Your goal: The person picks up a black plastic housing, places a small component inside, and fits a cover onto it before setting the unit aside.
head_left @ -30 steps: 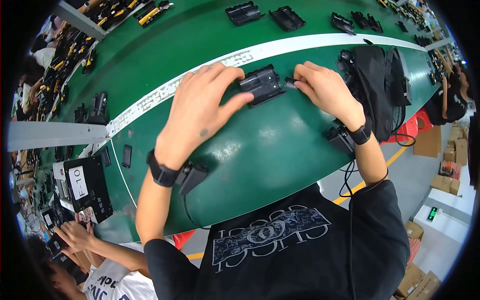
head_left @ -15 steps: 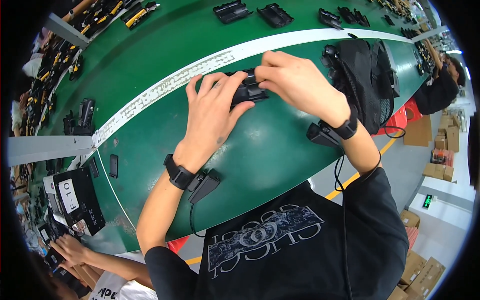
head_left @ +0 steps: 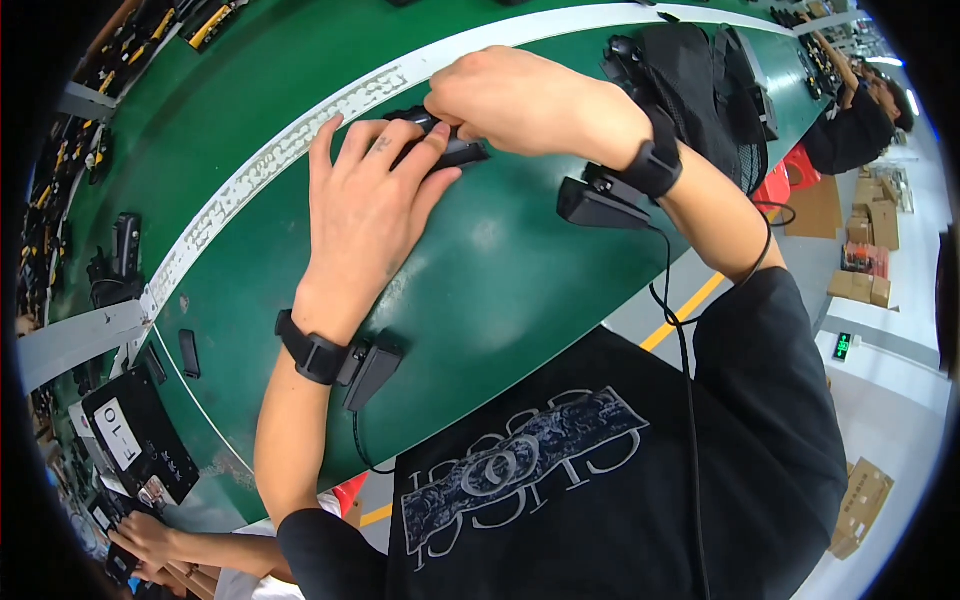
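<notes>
A black plastic housing (head_left: 464, 153) lies on the green table (head_left: 470, 290), mostly covered by my hands. My left hand (head_left: 365, 205) spreads over its left side, with fingers bent around it and the thumb along its near edge. Curled tightly, my right hand (head_left: 525, 100) presses down at the housing's far right part. Its fingertips are tucked under, so whatever they pinch is hidden. Each wrist wears a black strap with a small wired black device.
A black mesh bag (head_left: 690, 100) sits to the right. At the left stand a metal post (head_left: 85, 340) and a black box (head_left: 145, 435). A white strip (head_left: 300, 155) crosses the table beyond my hands. Co-workers' hands (head_left: 145, 540) are at lower left.
The whole view has shifted, so hands and housing appear further up and left. My right hand has rolled over and curled more tightly above the housing. The left hand still holds it.
</notes>
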Demonstrator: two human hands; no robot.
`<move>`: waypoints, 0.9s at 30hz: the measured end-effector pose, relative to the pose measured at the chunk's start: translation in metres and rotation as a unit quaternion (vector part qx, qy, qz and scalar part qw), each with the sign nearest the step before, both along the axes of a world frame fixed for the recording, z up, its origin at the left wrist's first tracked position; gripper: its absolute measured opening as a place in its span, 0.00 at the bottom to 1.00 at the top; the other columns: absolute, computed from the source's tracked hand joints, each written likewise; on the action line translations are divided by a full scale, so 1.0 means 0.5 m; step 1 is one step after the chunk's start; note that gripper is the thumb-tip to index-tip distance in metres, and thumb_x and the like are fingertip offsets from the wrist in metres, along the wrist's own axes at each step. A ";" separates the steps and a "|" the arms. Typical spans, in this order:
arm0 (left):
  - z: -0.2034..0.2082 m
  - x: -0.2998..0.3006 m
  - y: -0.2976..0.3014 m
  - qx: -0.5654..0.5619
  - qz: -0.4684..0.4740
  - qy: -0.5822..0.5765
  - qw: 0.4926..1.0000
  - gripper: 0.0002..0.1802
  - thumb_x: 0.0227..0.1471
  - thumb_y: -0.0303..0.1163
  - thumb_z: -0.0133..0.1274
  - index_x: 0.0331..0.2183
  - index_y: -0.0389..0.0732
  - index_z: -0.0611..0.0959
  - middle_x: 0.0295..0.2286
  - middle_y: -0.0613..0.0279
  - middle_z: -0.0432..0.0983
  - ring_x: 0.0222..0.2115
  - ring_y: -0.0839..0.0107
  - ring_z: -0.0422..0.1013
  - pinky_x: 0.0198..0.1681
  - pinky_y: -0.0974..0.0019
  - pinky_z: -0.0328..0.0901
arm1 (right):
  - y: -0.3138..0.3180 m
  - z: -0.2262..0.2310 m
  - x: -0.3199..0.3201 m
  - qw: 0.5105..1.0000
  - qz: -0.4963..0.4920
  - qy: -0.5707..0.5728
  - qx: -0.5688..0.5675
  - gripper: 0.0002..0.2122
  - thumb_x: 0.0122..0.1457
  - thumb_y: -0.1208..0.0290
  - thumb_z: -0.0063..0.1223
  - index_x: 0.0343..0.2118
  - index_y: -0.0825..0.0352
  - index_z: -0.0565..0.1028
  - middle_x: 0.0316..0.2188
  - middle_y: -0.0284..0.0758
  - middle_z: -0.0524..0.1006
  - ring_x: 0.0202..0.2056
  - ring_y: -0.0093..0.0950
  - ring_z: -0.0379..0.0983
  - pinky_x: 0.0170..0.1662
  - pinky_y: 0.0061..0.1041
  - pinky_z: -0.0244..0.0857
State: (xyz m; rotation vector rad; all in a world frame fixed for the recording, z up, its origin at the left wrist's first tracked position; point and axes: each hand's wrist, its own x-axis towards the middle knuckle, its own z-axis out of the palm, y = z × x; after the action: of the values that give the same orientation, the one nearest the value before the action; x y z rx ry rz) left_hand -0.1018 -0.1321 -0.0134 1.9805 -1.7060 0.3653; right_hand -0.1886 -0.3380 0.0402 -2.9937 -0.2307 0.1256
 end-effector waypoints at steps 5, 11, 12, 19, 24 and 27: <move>0.004 -0.004 -0.003 0.027 0.012 -0.040 0.999 0.20 0.56 0.42 0.65 0.50 0.49 0.87 0.44 0.69 0.80 0.50 0.65 0.73 0.65 0.43 0.58 | 0.000 0.017 -0.009 0.998 -0.047 0.033 0.010 0.07 0.57 0.74 0.64 0.37 0.68 0.79 0.32 0.44 0.79 0.40 0.47 0.78 0.42 0.43 0.70; -0.018 0.161 0.009 0.043 0.181 -0.088 0.979 0.22 0.60 0.43 0.63 0.54 0.47 0.84 0.52 0.66 0.80 0.53 0.63 0.73 0.65 0.45 0.59 | -0.071 -0.007 -0.123 0.948 -0.218 -0.203 0.109 0.14 0.62 0.67 0.64 0.48 0.65 0.81 0.37 0.42 0.81 0.41 0.44 0.81 0.42 0.43 0.73; -0.029 0.212 0.010 0.047 0.191 -0.093 0.976 0.22 0.60 0.43 0.63 0.54 0.47 0.84 0.52 0.66 0.80 0.53 0.63 0.73 0.65 0.45 0.59 | -0.100 -0.014 -0.149 0.941 -0.254 -0.222 0.009 0.14 0.62 0.65 0.64 0.47 0.65 0.81 0.37 0.41 0.81 0.41 0.43 0.81 0.43 0.43 0.74; 0.005 0.407 0.158 0.033 0.328 -0.178 0.927 0.22 0.64 0.43 0.57 0.58 0.52 0.82 0.58 0.59 0.76 0.56 0.53 0.73 0.57 0.41 0.67 | -0.213 -0.064 -0.223 0.899 -0.371 -0.190 -0.135 0.09 0.61 0.64 0.65 0.39 0.62 0.80 0.35 0.38 0.77 0.41 0.42 0.79 0.42 0.42 0.74; 0.039 0.450 0.323 0.229 0.476 -0.087 0.845 0.18 0.63 0.42 0.58 0.53 0.52 0.82 0.53 0.55 0.78 0.54 0.49 0.75 0.52 0.43 0.71 | -0.201 -0.066 -0.232 0.906 -0.355 -0.202 -0.112 0.08 0.59 0.67 0.66 0.37 0.62 0.80 0.33 0.37 0.76 0.39 0.42 0.78 0.41 0.42 0.73; 0.034 0.455 0.326 0.284 0.477 -0.065 0.830 0.16 0.63 0.42 0.58 0.51 0.50 0.82 0.51 0.54 0.78 0.50 0.46 0.77 0.51 0.44 0.72 | -0.207 -0.078 -0.233 0.911 -0.345 -0.201 -0.107 0.07 0.59 0.69 0.66 0.37 0.62 0.79 0.33 0.37 0.75 0.38 0.41 0.78 0.41 0.41 0.73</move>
State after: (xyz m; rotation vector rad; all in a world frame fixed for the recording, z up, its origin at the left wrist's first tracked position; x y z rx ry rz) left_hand 0.1257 0.0312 0.0036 3.2455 -0.7655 0.3350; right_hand -0.3051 -0.4414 0.0014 -3.0655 0.8526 -0.5742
